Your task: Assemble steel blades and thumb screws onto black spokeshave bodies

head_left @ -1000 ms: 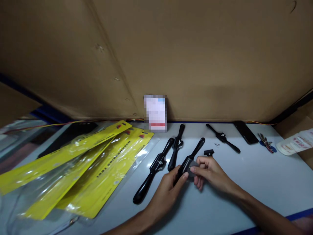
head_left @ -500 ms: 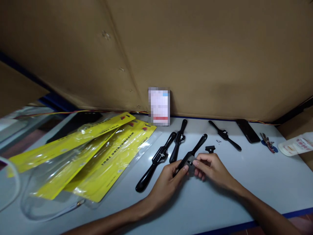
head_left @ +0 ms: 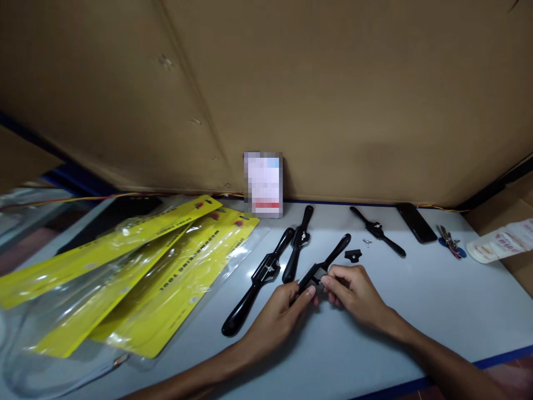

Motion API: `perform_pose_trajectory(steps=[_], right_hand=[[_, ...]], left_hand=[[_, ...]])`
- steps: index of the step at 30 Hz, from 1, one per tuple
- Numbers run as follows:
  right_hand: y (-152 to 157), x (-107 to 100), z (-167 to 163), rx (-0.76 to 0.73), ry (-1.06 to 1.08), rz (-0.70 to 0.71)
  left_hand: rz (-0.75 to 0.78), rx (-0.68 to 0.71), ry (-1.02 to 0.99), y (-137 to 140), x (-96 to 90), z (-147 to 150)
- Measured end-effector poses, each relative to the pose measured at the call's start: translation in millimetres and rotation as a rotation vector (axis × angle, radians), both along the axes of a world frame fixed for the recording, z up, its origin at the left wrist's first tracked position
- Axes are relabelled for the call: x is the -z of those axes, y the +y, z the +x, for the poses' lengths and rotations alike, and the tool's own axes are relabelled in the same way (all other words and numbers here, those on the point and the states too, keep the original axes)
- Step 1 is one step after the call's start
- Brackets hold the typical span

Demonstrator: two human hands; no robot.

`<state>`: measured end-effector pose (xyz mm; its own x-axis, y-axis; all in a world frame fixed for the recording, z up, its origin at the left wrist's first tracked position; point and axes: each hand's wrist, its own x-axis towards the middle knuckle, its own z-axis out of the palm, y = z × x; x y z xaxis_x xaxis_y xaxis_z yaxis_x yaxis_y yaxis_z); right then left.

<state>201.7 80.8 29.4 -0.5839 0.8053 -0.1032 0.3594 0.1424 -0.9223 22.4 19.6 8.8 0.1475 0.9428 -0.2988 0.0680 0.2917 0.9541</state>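
My left hand [head_left: 283, 314] is closed around a black spokeshave [head_left: 338, 250], whose far handle points up and to the right. A flat grey metal blade [head_left: 319, 275] lies at the middle of its body, pinched between the thumb and fingers of my right hand [head_left: 357, 291]. Whether the blade is fully seated there, I cannot tell. Just beyond my right hand a small black cap plate [head_left: 353, 255] rests on the table, with a silver thumbscrew [head_left: 367, 243] behind it. Two more spokeshaves [head_left: 259, 280] [head_left: 298, 244] lie to the left, and a smaller one [head_left: 378, 230] at the back right.
Yellow cards in clear plastic sleeves [head_left: 183, 283] spread over the left of the table [head_left: 437, 311]. A lit screen [head_left: 264, 186] leans on the cardboard wall [head_left: 333, 100]. A dark phone [head_left: 416, 223], keys [head_left: 448, 241] and a white bottle [head_left: 499, 241] are at the right.
The blade has tilted and moved in against the spokeshave body, so its slot shows less. Both hands keep their hold. The whole view has shifted slightly.
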Motion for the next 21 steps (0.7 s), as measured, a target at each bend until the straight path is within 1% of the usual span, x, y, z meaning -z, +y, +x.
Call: perform_pose_trajectory(steps=[3, 7, 8, 9, 10, 11, 13, 15, 18, 21], right_hand=[[0, 0, 0, -0.014, -0.009, -0.004], [6, -7, 6, -0.061, -0.045, 0.044], [11, -11, 10, -0.044, -0.056, 0.066], [17, -14, 16, -0.004, -0.069, 0.098], [24, -17, 23, 0.068, -0.084, 0.139], [32, -20, 30, 0.157, -0.104, 0.202], [48, -23, 45, 0.284, -0.195, 0.346], [59, -21, 57, 0.257, -0.345, 0.423], [64, -14, 63, 0.090, -0.571, 0.478], [61, -6, 60, 0.000, -0.653, 0.477]], left_hand=[[-0.034, 0.010, -0.007, 1, 2.8, -1], [-0.082, 0.032, -0.035, 1, 1.5, -1], [-0.093, 0.037, -0.042, 1, 0.9, -1], [-0.102, 0.037, -0.050, 1, 0.6, -1], [-0.112, 0.033, -0.059, 2, 0.6, -1], [-0.123, 0.030, -0.070, 2, 0.9, -1], [-0.140, 0.024, -0.096, 2, 2.2, -2], [-0.145, 0.025, -0.112, 3, 3.4, -2], [-0.150, 0.034, -0.112, 4, 2.5, -2], [-0.170, 0.036, -0.107, 7, -2.3, -1]])
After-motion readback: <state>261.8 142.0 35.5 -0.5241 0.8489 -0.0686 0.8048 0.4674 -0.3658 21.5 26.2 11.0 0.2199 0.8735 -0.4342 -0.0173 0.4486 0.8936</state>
